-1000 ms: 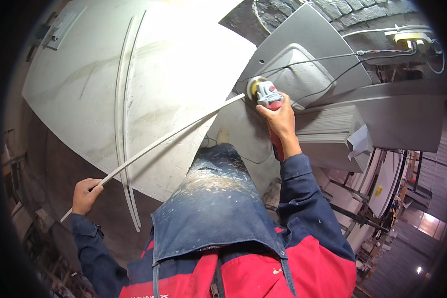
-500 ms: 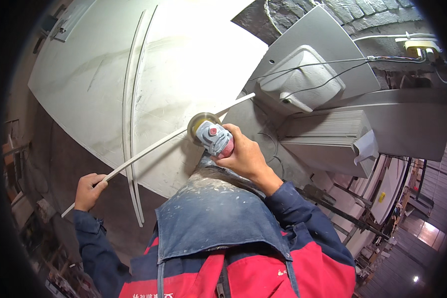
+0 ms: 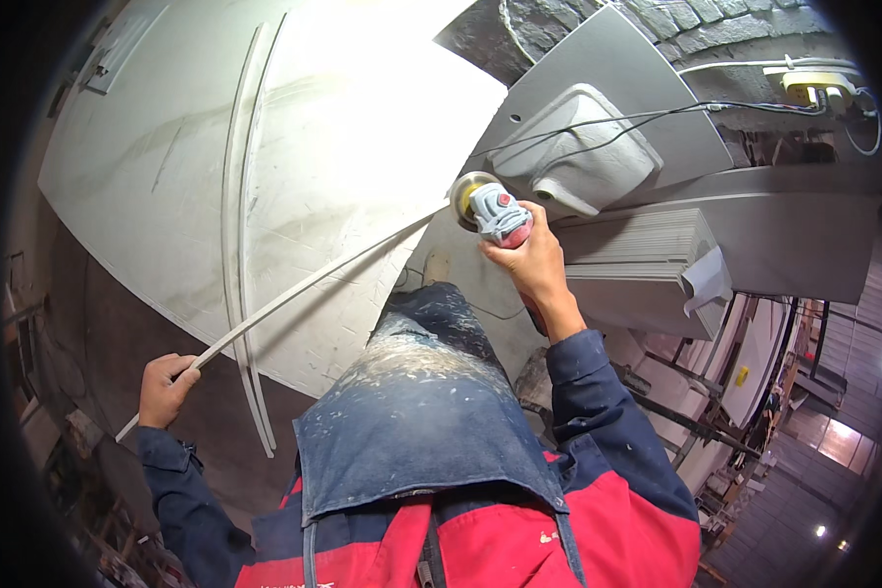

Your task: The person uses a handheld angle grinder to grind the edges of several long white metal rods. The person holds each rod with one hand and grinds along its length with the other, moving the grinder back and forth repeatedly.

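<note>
My left hand is closed around the near-left part of a long thin white strip, which slants up to the right over the pale board. In my right hand is an angle grinder with a grey and red body. Its round disc is at the strip's far right end, past the board's edge; whether it touches there I cannot tell. Two more long narrow strips lie across the board, under the held one, their near ends jutting over its edge.
Right of the board, a grey panel with an upturned basin leans, black cables running across it. A stack of grey slabs stands nearer. A power strip with plugs sits at the far right. A metal fitting lies at far left.
My right hand has carried the grinder up and right along the strip to its far end. My left hand keeps its grip, shifted slightly left.
</note>
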`<state>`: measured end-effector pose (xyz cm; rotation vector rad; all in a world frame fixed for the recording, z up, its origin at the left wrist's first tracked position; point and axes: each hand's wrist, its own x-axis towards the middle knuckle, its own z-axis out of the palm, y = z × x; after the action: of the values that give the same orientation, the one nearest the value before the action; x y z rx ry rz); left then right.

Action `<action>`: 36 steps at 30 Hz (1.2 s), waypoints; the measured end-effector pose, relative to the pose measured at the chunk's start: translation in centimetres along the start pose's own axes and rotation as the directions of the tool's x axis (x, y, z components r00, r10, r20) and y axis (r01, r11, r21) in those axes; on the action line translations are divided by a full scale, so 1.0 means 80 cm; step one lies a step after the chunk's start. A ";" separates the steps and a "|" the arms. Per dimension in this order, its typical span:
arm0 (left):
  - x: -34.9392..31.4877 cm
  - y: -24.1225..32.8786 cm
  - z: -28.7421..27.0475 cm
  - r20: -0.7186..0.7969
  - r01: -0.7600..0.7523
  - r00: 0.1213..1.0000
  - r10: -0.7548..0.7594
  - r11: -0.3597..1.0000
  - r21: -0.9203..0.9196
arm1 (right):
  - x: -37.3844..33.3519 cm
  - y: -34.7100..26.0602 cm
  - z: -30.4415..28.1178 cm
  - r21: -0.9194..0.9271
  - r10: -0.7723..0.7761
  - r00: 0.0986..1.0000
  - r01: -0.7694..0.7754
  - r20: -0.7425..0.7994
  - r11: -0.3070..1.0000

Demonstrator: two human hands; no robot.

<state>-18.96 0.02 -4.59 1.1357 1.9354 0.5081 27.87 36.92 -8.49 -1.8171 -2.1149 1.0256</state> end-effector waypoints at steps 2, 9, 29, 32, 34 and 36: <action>-0.002 -0.004 0.002 -0.014 0.001 1.000 -0.001 1.000 -0.007 | 0.008 0.011 -0.001 -0.002 -0.010 0.999 0.010 -0.040 1.000; 0.000 -0.003 -0.001 0.013 0.018 1.000 -0.018 1.000 -0.003 | 0.036 0.041 -0.006 0.006 -0.013 0.993 0.014 -0.116 1.000; -0.005 0.009 -0.003 0.000 0.017 1.000 -0.017 0.999 0.031 | -0.080 -0.062 0.056 0.124 -0.273 0.915 0.247 0.297 0.961; -0.005 0.007 -0.003 0.001 0.008 1.000 -0.008 0.999 0.035 | -0.081 -0.061 0.061 0.112 -0.237 0.927 0.213 0.290 0.971; -0.005 0.005 -0.001 0.000 0.003 1.000 -0.003 0.999 0.040 | -0.073 -0.051 0.057 0.091 -0.203 0.947 0.186 0.249 0.978; -0.002 0.004 0.000 -0.001 0.004 1.000 -0.004 0.999 0.043 | -0.061 -0.034 0.052 0.050 -0.180 0.965 0.174 0.192 0.984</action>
<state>-18.73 0.02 -4.28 1.1585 1.9573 0.4668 24.57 30.78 -8.56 -1.5342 -2.3066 1.2288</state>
